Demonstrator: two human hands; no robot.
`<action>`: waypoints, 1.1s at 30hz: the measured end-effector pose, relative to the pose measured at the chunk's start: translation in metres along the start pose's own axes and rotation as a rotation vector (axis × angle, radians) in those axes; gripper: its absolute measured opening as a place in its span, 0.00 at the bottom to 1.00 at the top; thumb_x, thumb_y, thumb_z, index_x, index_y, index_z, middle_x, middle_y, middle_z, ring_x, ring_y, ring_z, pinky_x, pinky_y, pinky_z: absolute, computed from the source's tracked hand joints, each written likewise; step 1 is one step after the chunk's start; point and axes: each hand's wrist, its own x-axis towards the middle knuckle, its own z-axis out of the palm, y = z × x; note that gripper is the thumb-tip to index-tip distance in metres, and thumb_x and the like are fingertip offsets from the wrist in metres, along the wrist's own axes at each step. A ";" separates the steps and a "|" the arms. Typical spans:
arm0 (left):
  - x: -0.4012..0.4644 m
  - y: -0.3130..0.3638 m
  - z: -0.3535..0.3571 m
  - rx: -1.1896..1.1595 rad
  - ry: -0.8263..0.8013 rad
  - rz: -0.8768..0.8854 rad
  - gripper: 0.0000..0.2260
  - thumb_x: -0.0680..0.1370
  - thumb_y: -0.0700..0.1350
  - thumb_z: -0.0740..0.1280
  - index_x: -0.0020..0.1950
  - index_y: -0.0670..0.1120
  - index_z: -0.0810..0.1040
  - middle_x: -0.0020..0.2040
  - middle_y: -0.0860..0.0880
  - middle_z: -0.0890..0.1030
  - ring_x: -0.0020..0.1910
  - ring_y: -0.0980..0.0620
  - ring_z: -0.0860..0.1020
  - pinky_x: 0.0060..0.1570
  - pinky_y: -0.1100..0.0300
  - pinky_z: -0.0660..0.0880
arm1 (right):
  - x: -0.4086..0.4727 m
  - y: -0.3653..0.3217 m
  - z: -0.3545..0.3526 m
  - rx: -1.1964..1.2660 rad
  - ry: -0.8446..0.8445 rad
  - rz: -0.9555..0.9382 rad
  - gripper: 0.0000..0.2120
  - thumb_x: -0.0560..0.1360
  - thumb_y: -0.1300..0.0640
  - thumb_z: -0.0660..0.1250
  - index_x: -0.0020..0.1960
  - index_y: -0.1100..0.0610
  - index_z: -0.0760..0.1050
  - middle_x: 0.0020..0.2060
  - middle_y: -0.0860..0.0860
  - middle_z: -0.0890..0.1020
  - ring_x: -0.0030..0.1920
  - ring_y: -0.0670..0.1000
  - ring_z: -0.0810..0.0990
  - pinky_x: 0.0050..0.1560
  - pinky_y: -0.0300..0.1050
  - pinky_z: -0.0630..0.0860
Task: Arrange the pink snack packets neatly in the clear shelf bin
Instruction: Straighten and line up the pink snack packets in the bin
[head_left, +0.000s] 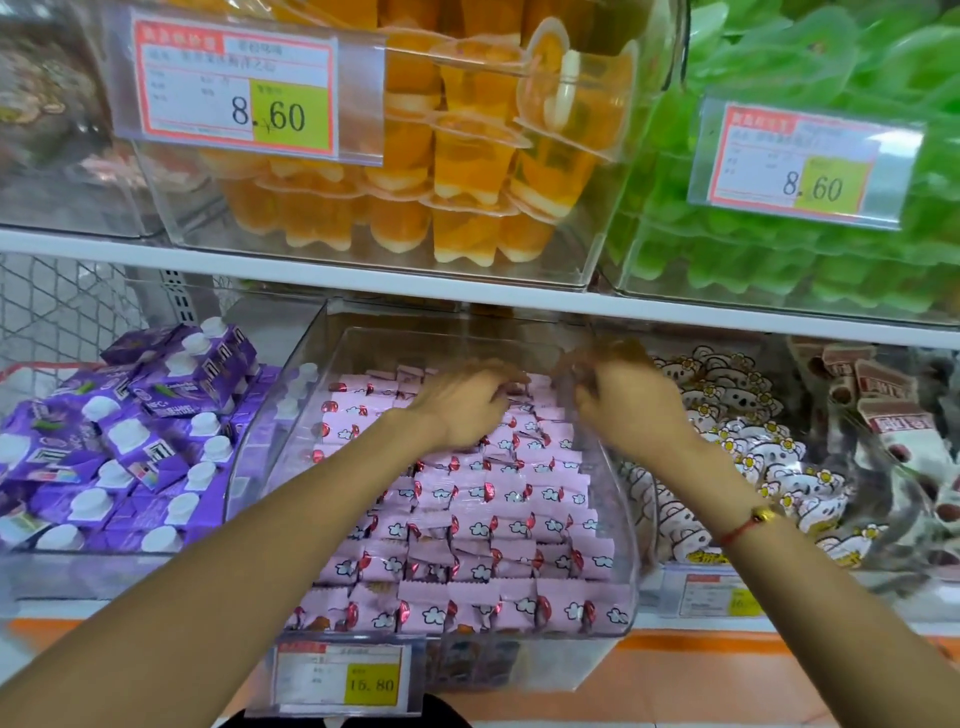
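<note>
Pink snack packets (498, 525) with white clouds and red ends fill the clear shelf bin (291, 395) in rough rows, stacked high toward the front. Both my hands reach deep into the back of the bin. My left hand (467, 405) lies palm down over the back rows, its fingers curled down among the packets. My right hand (623, 400) is at the bin's back right corner with fingers bent; motion blur hides whether either hand holds a packet.
Purple cartons (135, 441) with white caps fill the bin on the left. White flower-print packets (737, 441) fill the bin on the right. The white shelf (311, 270) above carries bins of orange jelly cups (415, 182) and green sweets (779, 260). A price tag (343, 680) hangs at the front.
</note>
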 end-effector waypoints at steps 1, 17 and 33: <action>0.007 0.004 0.001 -0.029 -0.014 -0.012 0.15 0.81 0.45 0.56 0.66 0.51 0.73 0.64 0.48 0.74 0.50 0.50 0.73 0.43 0.60 0.70 | -0.009 0.004 -0.004 0.013 -0.001 0.068 0.10 0.74 0.57 0.63 0.54 0.53 0.78 0.45 0.54 0.78 0.49 0.58 0.79 0.41 0.45 0.72; 0.045 0.020 0.014 0.019 -0.140 -0.168 0.13 0.78 0.55 0.63 0.59 0.51 0.79 0.58 0.50 0.80 0.53 0.48 0.77 0.51 0.57 0.74 | -0.043 0.012 -0.004 0.186 -0.116 0.106 0.14 0.76 0.51 0.64 0.61 0.50 0.75 0.38 0.42 0.78 0.44 0.49 0.78 0.42 0.43 0.73; 0.036 0.039 -0.006 -0.891 0.581 -0.425 0.09 0.80 0.45 0.63 0.55 0.41 0.74 0.48 0.45 0.80 0.50 0.47 0.79 0.46 0.58 0.75 | -0.037 0.016 -0.003 0.338 -0.082 0.175 0.10 0.76 0.52 0.65 0.55 0.52 0.78 0.37 0.43 0.79 0.40 0.48 0.78 0.44 0.44 0.76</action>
